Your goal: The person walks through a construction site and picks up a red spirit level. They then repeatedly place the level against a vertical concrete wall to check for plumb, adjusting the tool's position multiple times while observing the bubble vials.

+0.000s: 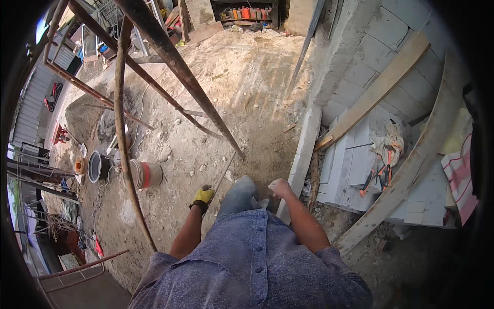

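My left hand (204, 194), in a yellow and black glove, hangs beside my left thigh with its fingers curled; whether it grips the thin pale rod (225, 170) just beside it is unclear. My bare, dusty right hand (280, 188) is closed near my right leg, beside a small pale grey object (261, 203), and what it holds is hard to make out. My jeans-clad leg (231, 202) shows below my blue patterned shirt (247, 257). The dirt ground (195, 129) is strewn with small stones.
Rusty poles (182, 77) and a crooked branch (123, 154) slant at the left, near buckets (146, 175). At the right stand a block wall (386, 31), a leaning plank (381, 87), a concrete edge (303, 154) and stacked blocks (350, 170) bearing orange-handled tools (383, 175). Cluttered shelves (247, 14) are ahead.
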Motion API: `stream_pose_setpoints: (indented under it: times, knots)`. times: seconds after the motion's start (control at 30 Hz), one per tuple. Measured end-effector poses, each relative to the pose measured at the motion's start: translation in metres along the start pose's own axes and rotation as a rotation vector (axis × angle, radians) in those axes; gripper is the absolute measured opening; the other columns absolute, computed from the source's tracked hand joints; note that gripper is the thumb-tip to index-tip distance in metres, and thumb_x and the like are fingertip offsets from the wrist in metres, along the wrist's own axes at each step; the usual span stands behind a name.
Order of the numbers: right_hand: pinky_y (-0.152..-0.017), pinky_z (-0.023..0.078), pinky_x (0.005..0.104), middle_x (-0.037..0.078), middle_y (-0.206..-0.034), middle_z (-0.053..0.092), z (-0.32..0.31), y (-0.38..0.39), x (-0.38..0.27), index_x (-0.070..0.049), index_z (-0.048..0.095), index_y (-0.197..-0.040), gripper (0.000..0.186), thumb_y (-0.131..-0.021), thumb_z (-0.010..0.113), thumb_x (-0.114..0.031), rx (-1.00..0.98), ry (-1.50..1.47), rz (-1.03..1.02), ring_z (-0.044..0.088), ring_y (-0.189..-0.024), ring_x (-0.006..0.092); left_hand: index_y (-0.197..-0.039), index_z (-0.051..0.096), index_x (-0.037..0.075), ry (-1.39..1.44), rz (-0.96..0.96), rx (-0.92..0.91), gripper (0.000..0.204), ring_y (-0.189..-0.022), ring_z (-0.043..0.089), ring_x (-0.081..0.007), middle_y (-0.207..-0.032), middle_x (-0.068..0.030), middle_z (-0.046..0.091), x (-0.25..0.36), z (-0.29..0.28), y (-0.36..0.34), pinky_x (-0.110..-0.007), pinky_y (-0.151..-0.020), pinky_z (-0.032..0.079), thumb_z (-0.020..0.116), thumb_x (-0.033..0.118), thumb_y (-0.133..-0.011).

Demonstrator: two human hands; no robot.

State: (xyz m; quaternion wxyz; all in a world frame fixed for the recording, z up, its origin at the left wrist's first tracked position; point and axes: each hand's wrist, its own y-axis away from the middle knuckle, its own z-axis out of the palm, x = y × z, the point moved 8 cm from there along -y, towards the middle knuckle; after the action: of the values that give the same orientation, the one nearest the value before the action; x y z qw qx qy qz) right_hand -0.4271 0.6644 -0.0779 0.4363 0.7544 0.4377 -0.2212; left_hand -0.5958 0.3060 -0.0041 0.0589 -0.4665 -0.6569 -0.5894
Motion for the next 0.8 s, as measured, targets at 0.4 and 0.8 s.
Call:
stream_pose_setpoints:
  times: [0.4, 0.8]
  knots:
    - [-0.102, 0.051, 0.0454, 0.017, -0.125, 0.071, -0.111, -0.270, -0.057, -0.017, 0.075, -0.123, 0.047, -0.087, 0.067, -0.046, -0.188, 0.505, 0.014, 0.066, -0.118, 0.0344, -0.137, 0.064, 0.006, -0.610, 0.129, -0.181, 0.067, -0.126, 0.063, -0.0356, -0.133, -0.0205, 0.067, 0.075, 0.023, -0.183, -0.039, -0.106, 0.048, 0.067, 0.048, -0.085]
    - [-0.092, 0.054, 0.0403, 0.015, -0.110, 0.077, -0.175, -0.513, -0.137, -0.012, 0.077, -0.117, 0.044, -0.087, 0.067, -0.044, -0.436, 0.251, -0.151, 0.072, -0.101, 0.0293, -0.125, 0.067, 0.006, 0.241, -0.244, 0.465, 0.039, -0.079, 0.069, -0.0146, -0.093, -0.0100, 0.074, 0.108, -0.034, -0.207, -0.035, -0.069, 0.054, 0.066, 0.023, -0.090]
